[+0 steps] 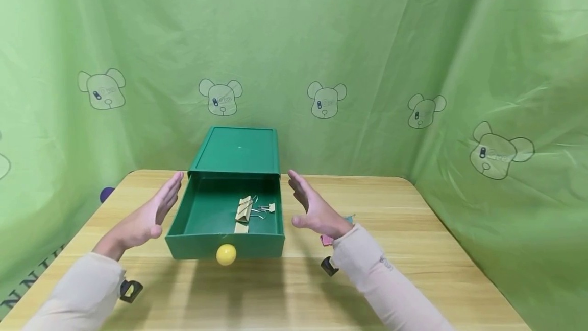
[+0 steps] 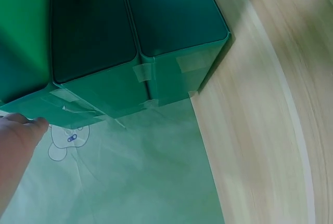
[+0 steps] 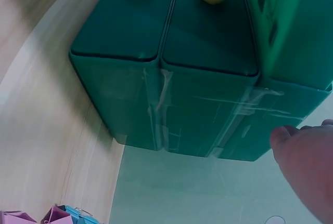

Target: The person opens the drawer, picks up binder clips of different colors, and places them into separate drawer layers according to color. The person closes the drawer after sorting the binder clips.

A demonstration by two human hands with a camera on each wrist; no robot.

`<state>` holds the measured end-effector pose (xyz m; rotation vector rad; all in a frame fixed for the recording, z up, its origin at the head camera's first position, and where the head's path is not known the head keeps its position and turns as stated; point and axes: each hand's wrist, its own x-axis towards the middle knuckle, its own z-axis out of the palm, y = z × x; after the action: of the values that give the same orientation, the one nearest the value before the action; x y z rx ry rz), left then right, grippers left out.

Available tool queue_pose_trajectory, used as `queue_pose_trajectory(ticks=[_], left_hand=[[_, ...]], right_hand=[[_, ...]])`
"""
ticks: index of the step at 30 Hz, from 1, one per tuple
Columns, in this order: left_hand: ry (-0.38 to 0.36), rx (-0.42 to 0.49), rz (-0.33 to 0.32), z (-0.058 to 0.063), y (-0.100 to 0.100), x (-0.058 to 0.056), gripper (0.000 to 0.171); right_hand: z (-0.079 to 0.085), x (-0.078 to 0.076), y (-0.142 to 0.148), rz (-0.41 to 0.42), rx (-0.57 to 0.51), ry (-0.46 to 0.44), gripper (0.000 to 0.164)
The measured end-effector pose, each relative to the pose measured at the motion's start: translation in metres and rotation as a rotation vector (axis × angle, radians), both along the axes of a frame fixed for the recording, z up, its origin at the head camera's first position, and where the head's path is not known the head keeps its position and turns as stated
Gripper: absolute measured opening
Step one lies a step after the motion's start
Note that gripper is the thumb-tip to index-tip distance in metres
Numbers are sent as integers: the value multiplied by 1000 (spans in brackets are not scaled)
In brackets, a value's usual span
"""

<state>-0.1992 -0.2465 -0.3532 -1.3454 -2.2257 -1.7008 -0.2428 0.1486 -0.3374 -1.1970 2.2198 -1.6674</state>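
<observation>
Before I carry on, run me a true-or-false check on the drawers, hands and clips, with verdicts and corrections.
1. The top drawer is open, its knob yellow. True.
2. The left hand and right hand are at opposite sides of the top drawer. True.
3. The right hand grips the knob. False: it is away from the knob and holds nothing.
4. Pale clips lie in the top drawer. True.
5. All clips in view are in the top drawer. False: a pink clip lies on the table.
6. Every drawer is open. False: the lower drawers are shut.
</observation>
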Motion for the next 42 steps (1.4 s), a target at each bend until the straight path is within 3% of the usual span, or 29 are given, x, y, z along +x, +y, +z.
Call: queue_pose_trajectory(ticks=[15, 26, 42], left_hand=[[69, -22, -13, 0, 4, 3, 117], [53, -11, -18, 3, 5, 3, 120], [26, -37, 29, 6, 6, -2, 123]], right_hand=[[-1, 8, -8, 43, 2, 50, 139], [0, 8, -10, 20, 77, 74, 136], [4, -1, -9, 7, 76, 111, 134]])
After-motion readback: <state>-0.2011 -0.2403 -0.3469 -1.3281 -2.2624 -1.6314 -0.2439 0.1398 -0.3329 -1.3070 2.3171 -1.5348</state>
